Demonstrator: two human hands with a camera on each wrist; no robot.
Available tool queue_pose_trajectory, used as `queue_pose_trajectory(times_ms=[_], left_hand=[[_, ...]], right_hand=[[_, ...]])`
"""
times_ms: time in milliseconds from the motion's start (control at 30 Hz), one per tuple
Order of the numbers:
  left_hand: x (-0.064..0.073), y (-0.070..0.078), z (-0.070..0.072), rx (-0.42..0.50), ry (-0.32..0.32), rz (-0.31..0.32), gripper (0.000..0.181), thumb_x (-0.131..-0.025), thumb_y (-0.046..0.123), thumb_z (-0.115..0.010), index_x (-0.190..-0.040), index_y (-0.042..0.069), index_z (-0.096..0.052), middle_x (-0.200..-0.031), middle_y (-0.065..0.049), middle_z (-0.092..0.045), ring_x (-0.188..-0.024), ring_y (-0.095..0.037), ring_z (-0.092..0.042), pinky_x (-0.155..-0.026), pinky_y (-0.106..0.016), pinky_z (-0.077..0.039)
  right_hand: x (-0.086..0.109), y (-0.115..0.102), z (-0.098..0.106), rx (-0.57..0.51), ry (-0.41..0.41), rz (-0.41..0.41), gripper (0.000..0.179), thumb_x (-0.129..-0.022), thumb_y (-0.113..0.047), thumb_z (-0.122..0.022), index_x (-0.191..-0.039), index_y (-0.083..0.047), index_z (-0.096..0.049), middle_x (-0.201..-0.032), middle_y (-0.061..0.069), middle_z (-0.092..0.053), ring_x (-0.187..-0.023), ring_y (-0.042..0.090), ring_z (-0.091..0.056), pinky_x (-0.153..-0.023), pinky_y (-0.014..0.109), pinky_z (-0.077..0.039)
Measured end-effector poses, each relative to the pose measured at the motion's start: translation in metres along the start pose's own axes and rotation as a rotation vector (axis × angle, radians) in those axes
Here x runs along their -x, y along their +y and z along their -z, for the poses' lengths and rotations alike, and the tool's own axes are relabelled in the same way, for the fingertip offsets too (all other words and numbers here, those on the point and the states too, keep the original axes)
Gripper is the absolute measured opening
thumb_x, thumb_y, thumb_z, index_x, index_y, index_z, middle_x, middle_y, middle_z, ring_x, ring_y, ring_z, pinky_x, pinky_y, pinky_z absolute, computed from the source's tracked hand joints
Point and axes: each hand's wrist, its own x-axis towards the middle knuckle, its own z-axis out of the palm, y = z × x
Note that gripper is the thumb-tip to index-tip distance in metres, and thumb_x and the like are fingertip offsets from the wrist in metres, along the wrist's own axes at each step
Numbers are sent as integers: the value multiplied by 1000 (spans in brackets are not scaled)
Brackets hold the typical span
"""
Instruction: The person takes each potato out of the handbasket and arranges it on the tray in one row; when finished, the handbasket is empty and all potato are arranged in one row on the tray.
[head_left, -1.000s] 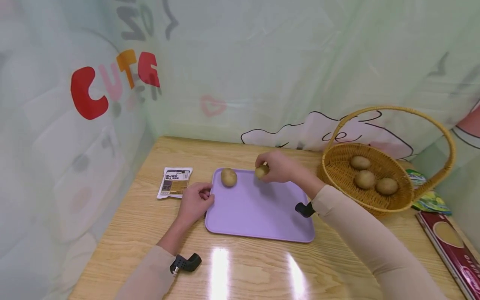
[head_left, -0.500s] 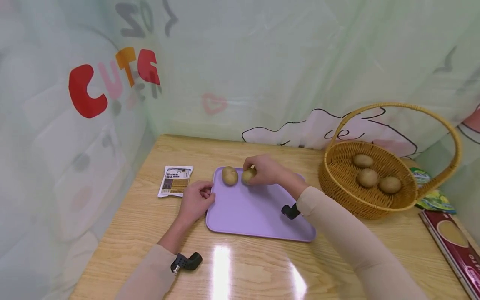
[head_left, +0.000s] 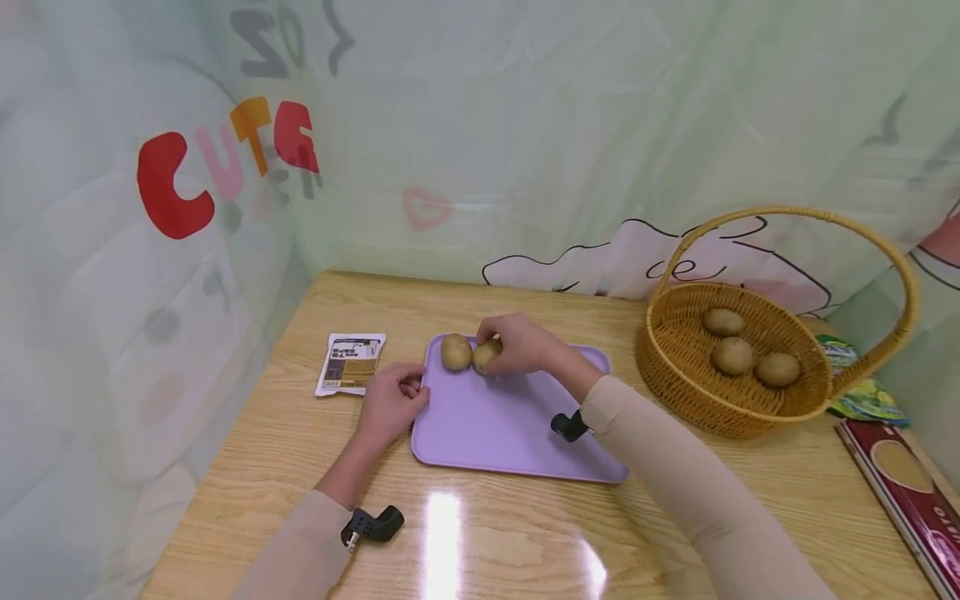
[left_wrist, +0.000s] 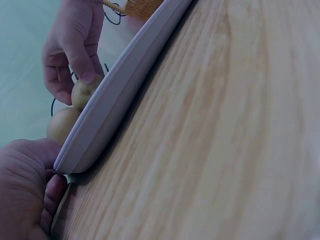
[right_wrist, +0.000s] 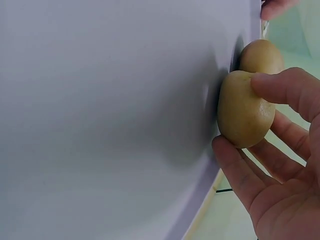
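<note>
In the head view a light purple tray (head_left: 480, 433) lies on the wooden table. My right hand (head_left: 521, 343) holds a potato (right_wrist: 245, 110) low over the tray's far left part, thumb on one side and fingers on the other. Right beside it, near the tray's far left corner, sits another potato (head_left: 456, 352). My left hand (head_left: 392, 404) grips the tray's left edge; the left wrist view has its thumb at the rim (left_wrist: 75, 140) and the other fingers curled below.
A wicker basket (head_left: 678, 383) with a tall handle stands at the right, holding three potatoes (head_left: 732, 356). A flat white packet (head_left: 351, 364) lies left of the tray. Further right are a green packet (head_left: 866, 400) and a dark red box (head_left: 900, 492). A curtain (head_left: 450, 125) hangs behind the table.
My right hand has moved left over the tray with its potato, bringing it up beside the other one. The left hand has stayed at the tray's edge.
</note>
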Motion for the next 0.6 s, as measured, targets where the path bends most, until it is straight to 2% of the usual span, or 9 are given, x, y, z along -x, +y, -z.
queue_pose_trajectory(times_ms=[333,600], left_hand=[[1,0,-1,11,-3,16,27,-73,-5,-71,-100,-6,-72,-80,-9,-65,-66,-13,-60,-59,-20,-54],[1,0,0,17,1,15,27,-74,-5,-71,-101,-6,-71,-80,-9,-64,-66,-14,-60,-59,-20,-54]], right_hand=[[4,8,3,-17,8,7,31,-74,-11,-76,-103,-10,-65,-98,0,-63,-84,18,-52,-71,31,-45],[6,10,8,23,-25,2,35,-74,-14,-78,-106,-11,-65,-105,2,-63,-88,19,-53,-76,32,-45]])
